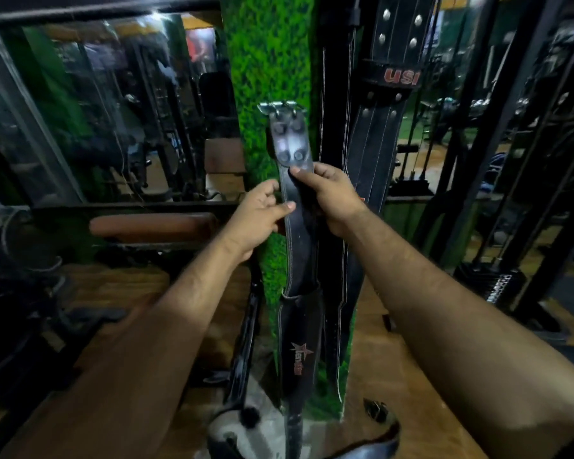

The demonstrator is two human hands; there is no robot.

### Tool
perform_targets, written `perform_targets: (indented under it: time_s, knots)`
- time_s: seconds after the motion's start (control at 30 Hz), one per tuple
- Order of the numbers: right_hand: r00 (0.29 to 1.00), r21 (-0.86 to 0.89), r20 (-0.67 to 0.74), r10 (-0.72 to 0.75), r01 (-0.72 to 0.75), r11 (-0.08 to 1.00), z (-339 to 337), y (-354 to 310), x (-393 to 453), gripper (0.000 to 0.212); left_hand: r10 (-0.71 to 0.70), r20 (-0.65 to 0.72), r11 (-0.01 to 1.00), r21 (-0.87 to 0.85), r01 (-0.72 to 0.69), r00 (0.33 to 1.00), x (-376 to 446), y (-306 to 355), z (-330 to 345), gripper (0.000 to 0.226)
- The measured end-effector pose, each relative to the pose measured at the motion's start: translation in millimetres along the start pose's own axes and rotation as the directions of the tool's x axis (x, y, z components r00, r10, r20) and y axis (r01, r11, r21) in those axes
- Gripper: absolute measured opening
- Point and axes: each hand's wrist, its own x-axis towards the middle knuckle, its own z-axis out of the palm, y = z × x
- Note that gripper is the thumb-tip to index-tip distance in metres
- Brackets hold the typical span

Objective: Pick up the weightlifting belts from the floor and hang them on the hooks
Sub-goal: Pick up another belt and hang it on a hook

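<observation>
We see right hand (328, 197) gripping black belt (299, 233) below buckle (280, 109), left hand (259, 213) pinching belt edge; belt upright against green pillar (272, 61), beside hung USI belt (385, 104)

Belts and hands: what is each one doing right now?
Star-logo belt: held upright, buckle end up, against the green pillar.
USI belt: hanging down the pillar, untouched.
Left hand: fingers pinch the held belt's left edge.
Right hand: grips the same belt below its buckle.
</observation>
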Motion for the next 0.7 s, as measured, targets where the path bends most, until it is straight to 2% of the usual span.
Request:
perform_targets:
  time_s: [0.07,0.17,0.3,0.47,0.63,0.7]
  knots:
    - [0.999,-0.057,0.005,-0.039,0.04,0.998,6.3,-8.9,7.6,0.004,0.017,0.011,1.0,0.014,-0.017,1.0,3.6,2.2,-5.2,0.019]
    - [0.992,-0.146,0.007,-0.122,0.122,0.982,15.2,-13.0,9.0,0.006,0.063,0.028,0.998,-0.005,-0.063,0.998,10.8,3.3,-16.4,0.02]
    - [0.981,-0.138,-0.019,-0.193,0.188,0.972,24.7,-26.5,15.1,0.006,0.146,0.067,0.988,0.031,-0.148,0.987,17.1,9.7,-23.7,0.011]
    - [0.943,-0.207,-0.034,-0.33,0.316,0.926,44.4,-43.3,33.6,0.027,0.254,-0.074,0.965,0.086,-0.248,0.964,35.2,25.7,-30.2,0.042]
    - [0.899,-0.153,-0.074,-0.432,0.418,0.895,53.8,-69.0,51.1,0.016,0.278,-0.233,0.942,-0.121,-0.312,0.932,44.3,44.6,-10.4,0.038]
    - [0.884,-0.101,-0.12,-0.451,0.441,0.892,55.2,-79.3,57.2,0.012,0.253,-0.25,0.949,-0.127,-0.29,0.935,43.8,38.6,3.5,0.037]
